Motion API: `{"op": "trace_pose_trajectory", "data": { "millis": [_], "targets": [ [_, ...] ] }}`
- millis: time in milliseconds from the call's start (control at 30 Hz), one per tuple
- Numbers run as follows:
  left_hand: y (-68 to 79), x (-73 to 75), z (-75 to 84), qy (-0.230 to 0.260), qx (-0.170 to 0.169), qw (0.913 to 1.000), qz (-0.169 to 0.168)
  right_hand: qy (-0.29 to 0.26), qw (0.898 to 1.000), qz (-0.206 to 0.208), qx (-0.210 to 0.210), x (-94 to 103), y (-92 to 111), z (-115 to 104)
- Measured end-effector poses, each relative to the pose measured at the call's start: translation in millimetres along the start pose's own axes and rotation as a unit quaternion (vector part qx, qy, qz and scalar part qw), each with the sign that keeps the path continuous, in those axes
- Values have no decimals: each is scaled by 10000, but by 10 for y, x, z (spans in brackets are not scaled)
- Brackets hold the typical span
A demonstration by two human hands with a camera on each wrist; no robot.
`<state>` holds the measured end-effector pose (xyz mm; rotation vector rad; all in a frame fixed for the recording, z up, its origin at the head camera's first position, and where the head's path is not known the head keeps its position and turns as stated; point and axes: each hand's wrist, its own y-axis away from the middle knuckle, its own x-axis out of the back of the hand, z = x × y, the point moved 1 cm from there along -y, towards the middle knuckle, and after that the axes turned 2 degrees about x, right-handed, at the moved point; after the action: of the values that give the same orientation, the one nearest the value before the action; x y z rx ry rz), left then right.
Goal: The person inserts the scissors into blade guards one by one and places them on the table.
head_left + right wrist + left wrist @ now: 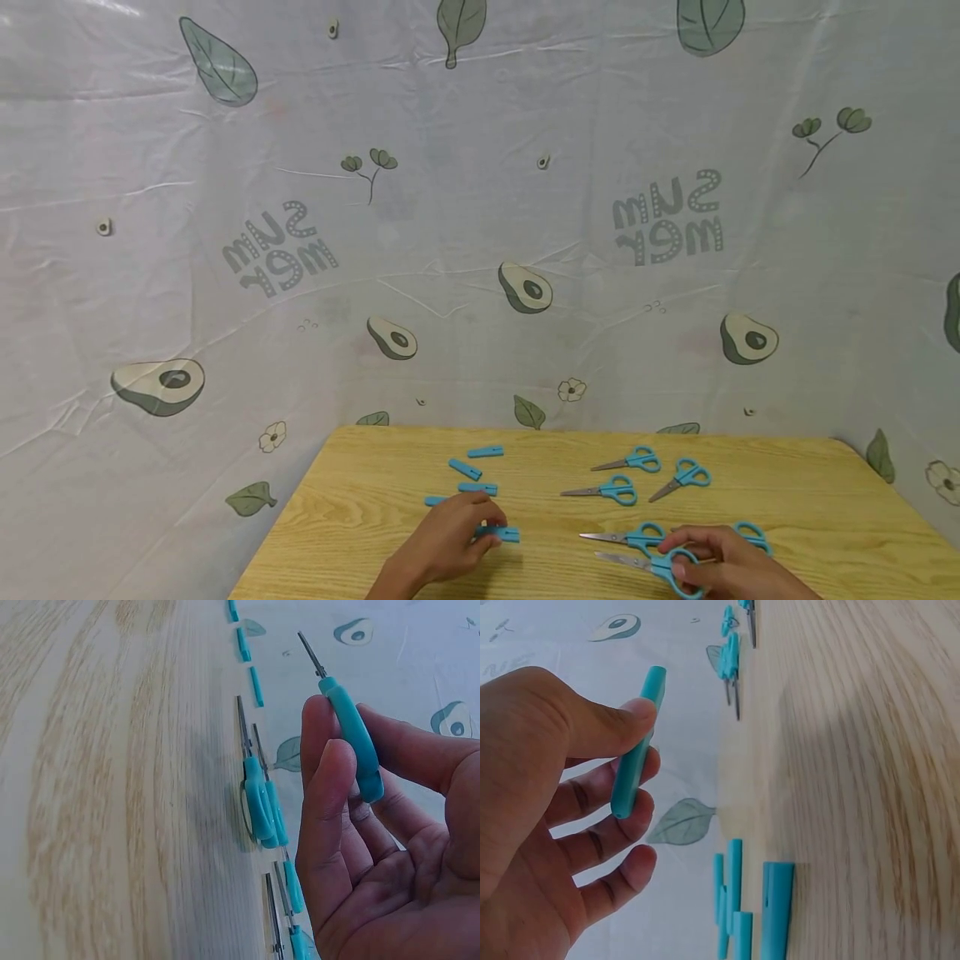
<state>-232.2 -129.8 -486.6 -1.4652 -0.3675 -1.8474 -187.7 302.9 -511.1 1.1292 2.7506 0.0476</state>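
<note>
My left hand pinches a blue scissors cover between thumb and fingers, above the table, its slim edge turned to the left wrist view. In my right hand is a pair of scissors with blue handles. The thumb and fingers grip those handles, and the bare metal blades point toward the left hand's side. Another pair of scissors lies just behind the held one. Blue handles of a further pair show behind the right hand, which hides the rest of it.
Several more blue covers lie on the wooden table beyond the left hand, one partly hidden by it. Farther back on the right lie more scissors with blades uncovered. A printed plastic sheet hangs behind the table.
</note>
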Motion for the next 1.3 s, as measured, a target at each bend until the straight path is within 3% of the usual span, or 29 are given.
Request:
{"op": "trace_pose_trajectory", "data": {
  "millis": [633, 1300],
  "targets": [
    [-78, -33, 60, -11, 122, 9999, -22, 317, 9991, 271, -81, -79, -100, -48],
    [-205, -18, 152, 66, -7, 10000, -56, 615, 9968, 513, -61, -107, -152, -73]
  ]
}}
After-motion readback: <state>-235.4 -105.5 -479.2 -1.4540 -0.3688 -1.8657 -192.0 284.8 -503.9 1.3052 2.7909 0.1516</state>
